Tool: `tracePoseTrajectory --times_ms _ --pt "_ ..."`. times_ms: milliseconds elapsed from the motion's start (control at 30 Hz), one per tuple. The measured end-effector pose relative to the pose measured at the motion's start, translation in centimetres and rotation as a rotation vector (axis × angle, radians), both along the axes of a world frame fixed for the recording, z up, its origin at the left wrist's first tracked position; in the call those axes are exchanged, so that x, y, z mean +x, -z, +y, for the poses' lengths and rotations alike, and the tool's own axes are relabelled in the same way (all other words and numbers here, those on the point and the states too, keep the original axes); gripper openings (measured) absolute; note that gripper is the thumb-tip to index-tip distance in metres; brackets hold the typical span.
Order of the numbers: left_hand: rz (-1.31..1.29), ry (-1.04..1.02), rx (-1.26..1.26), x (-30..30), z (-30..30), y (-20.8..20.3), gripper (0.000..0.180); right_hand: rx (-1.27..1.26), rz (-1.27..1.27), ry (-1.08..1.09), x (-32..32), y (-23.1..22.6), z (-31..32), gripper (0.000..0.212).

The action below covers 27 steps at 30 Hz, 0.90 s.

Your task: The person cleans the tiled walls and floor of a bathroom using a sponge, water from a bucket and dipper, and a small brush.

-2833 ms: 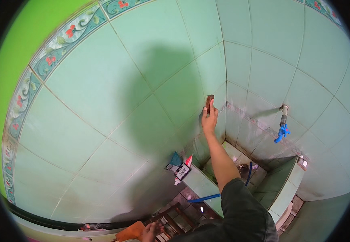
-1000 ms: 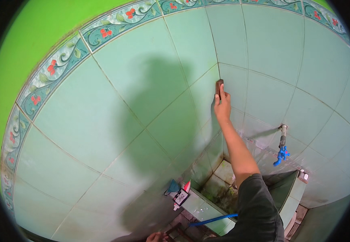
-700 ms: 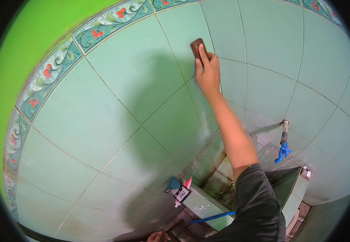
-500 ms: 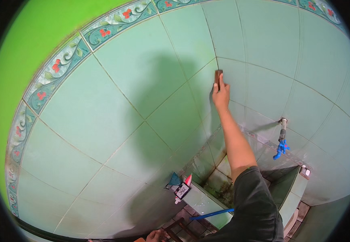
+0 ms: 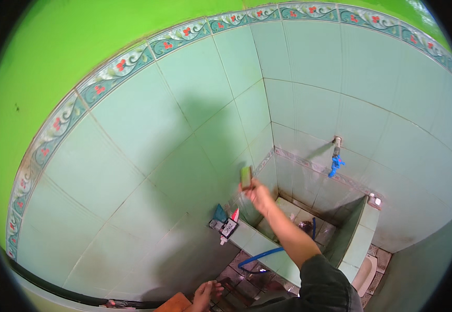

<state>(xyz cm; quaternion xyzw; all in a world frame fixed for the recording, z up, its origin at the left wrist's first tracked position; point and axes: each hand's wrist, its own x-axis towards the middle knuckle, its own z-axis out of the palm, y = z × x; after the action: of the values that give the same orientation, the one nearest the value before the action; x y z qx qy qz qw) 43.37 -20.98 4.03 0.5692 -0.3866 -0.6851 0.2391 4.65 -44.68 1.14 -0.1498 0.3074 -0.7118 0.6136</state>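
My right hand (image 5: 259, 195) grips a small brown scrub brush (image 5: 246, 177) with a green face. The brush is in front of the light green tiled wall (image 5: 132, 208), close to the wall corner and above the rim of the tiled basin (image 5: 259, 244); I cannot tell whether it touches the tiles. Low at the bottom edge, my left hand (image 5: 206, 294) hangs beside something orange, fingers loosely bent and a little apart, holding nothing that I can see.
A blue tap (image 5: 336, 165) sticks out from the right wall over the basin. A blue hose (image 5: 261, 255) crosses the basin's rim. Small packets and a tube (image 5: 226, 227) sit at its left corner. Right of the basin is a pale squat toilet (image 5: 365, 274).
My right hand has come down from the upper wall corner with the brush, now showing its green face. The view has shifted, revealing more of the basin, the border and my left hand.
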Motion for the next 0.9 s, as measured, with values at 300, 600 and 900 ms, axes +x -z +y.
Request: tracePoseTrajectory --times_ms 300,600,900 --pt "0.325 -0.166 -0.121 1.1 3.8 5.0 0.061 0.161 -0.104 -0.615 21.3 6.1 28.7 0.047" --pt "0.462 0.178 0.048 -2.0 11.0 6.7 0.027 0.324 0.134 -0.394 22.8 5.8 43.1 0.042" --pt "0.225 0.321 0.259 -4.4 16.9 10.4 0.034 0.589 0.264 0.077 21.3 13.6 60.6 0.045"
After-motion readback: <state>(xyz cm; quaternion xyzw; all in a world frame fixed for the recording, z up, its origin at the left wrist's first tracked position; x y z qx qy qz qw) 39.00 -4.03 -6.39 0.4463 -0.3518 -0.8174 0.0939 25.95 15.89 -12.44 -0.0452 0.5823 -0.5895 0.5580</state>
